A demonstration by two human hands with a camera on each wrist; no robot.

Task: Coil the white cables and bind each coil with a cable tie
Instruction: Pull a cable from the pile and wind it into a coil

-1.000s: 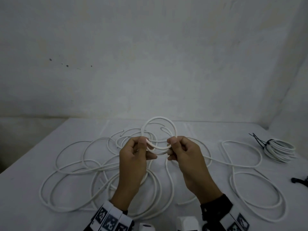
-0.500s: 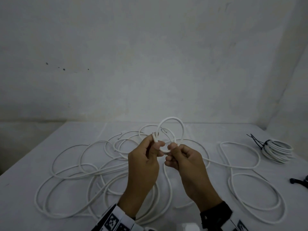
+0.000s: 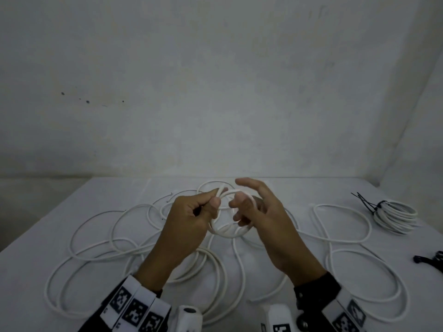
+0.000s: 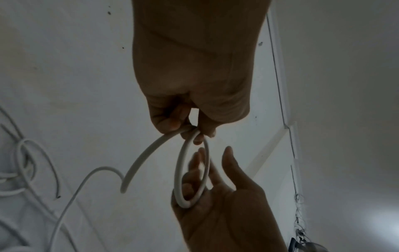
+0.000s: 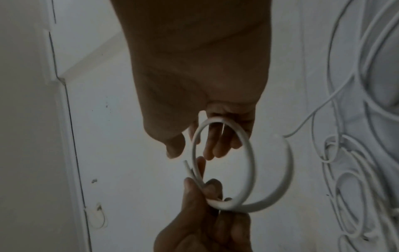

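Risk of the small first loop (image 3: 227, 212) at frame centre springing apart: cable end pinched only by left hand (image 3: 191, 213) thumb and fingertips, right hand (image 3: 260, 212) spread loosely through it, remaining white cable (image 3: 100, 245) slack on table (image 3: 36, 283) below.

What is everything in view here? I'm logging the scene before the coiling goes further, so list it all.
Loose white round cable: count unclear, white, sprawled in loops over the table.
Small white cable loop: one, white, held up between the hands.
Finished white cable coil: one, white, far right of the table, bound.
Black cable ties: a few, black, at that coil's left.
Black object: one, black, right edge, cut off.
White cloth-covered table: one, white.
Left hand: fingers pinch the loop's end.
Right hand: fingers spread, inside the loop.
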